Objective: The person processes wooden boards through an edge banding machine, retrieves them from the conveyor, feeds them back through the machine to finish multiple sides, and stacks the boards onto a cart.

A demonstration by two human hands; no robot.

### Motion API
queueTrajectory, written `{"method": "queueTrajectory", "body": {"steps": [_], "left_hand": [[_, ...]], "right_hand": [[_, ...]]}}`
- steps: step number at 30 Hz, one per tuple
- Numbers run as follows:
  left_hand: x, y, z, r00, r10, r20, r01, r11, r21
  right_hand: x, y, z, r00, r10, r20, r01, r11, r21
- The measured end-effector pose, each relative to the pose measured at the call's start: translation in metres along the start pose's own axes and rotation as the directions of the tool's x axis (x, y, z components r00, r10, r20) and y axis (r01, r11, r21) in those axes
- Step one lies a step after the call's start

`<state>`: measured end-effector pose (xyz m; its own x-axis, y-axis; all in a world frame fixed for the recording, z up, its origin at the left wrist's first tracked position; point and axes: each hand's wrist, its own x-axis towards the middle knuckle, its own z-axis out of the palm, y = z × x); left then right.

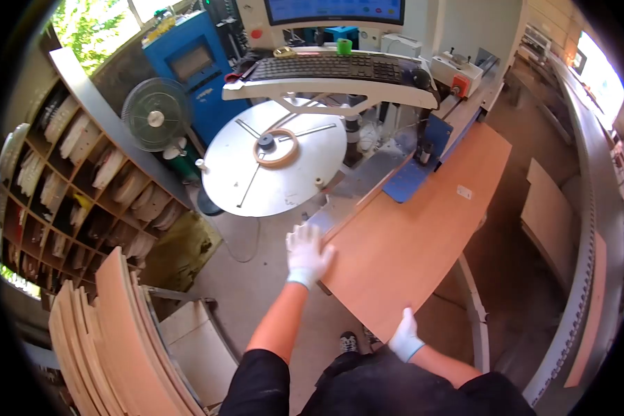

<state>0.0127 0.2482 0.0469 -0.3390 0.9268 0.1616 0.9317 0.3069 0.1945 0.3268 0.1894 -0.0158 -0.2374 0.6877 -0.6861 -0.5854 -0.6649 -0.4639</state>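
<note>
A large wood-coloured panel (409, 236) lies at a slant on the machine's feed side, its far part passing beside a blue plate (408, 182). My left hand (308, 251), in a white glove, rests with fingers spread at the panel's left edge, close to the metal guide. My right hand (405, 336), also gloved, grips the panel's near corner with the thumb up; its other fingers are hidden, seemingly below the panel. A small white label (464, 192) sticks to the panel's top.
Left of the panel stands a round white turntable (222, 170) with a roll of edge banding (295, 154). A keyboard (319, 67) sits on a shelf above. Panels (128, 333) lean at lower left, near a fan (156, 118) and a rack of rolls (83, 142). A conveyor (582, 277) runs along the right.
</note>
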Motion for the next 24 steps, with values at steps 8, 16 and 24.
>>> {"method": "queueTrajectory", "body": {"steps": [8,16,24], "left_hand": [[0.054,-0.014,0.0,0.976,-0.216,0.03,0.218,0.968,-0.12],[0.052,-0.011,-0.002,0.975,-0.221,0.026,0.222,0.971,-0.084],[0.056,-0.024,0.01,0.968,-0.235,0.091,0.242,0.967,-0.08]], "right_hand": [[0.037,-0.038,-0.018,0.93,-0.216,-0.298,0.189,0.975,-0.117],[0.028,-0.088,0.038,0.893,-0.323,-0.313,0.303,0.947,-0.112],[-0.082,0.022,-0.024,0.896,0.273,0.35,0.412,-0.218,-0.885]]}}
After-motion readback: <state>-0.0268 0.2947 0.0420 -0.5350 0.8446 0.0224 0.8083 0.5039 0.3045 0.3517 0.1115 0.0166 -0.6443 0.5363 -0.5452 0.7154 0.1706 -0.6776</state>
